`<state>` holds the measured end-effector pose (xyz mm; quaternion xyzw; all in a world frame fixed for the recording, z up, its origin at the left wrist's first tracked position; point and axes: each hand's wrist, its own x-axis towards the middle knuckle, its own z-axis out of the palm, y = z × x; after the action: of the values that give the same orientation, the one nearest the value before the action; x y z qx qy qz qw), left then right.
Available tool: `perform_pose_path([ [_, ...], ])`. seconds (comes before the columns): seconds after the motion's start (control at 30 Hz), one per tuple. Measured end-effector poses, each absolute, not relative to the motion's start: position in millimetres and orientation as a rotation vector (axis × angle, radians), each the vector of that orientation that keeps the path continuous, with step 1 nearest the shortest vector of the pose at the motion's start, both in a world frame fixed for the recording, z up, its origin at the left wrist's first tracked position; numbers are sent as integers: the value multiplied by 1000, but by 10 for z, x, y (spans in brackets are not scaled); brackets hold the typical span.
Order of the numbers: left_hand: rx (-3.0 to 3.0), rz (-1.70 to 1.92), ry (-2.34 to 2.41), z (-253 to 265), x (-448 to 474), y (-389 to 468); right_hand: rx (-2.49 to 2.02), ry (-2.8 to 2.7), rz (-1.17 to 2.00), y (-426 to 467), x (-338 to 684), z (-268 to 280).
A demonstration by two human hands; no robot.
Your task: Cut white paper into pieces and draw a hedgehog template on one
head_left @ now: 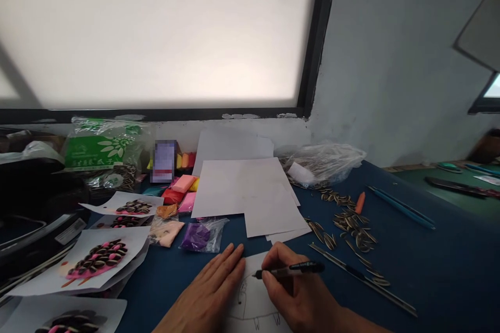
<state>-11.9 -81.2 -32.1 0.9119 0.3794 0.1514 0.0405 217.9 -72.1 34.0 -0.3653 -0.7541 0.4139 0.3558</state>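
Note:
At the bottom centre lies a white sheet of paper (253,306) with a line drawing on it, partly covered by both hands. My left hand (213,286) rests flat along the sheet's left edge, fingers stretched out. A black pen (289,269) is pinched in my right hand (299,291), its tip at or just above the drawing. Just beyond the hands, a purple clay packet (196,237) sits in clear plastic. To the right of my right hand lies a pair of metal tweezers (363,277), and behind it are loose sunflower seeds (355,228).
Cards decorated with seeds and pink clay (99,260) lie left. Blank sheets (238,187) are spread at the back, beside coloured clay packs (183,183) and a green seed bag (103,145). A plastic bag (326,161), orange stick (360,203) and blue tweezers (402,208) lie right.

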Motion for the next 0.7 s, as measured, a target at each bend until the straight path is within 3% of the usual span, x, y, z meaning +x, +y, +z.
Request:
perform_pose_path([
  [0.2, 2758, 323, 1175, 105, -93, -955, -930, -1994, 1054, -701, 2195, 253],
  [0.43, 2774, 374, 1150, -292, -141, -830, -983, -2036, 1086, -698, 2211, 252],
  [0.7, 2820, 400, 1145, -273, -134, -851, -966, -2058, 1080, -699, 2214, 236],
])
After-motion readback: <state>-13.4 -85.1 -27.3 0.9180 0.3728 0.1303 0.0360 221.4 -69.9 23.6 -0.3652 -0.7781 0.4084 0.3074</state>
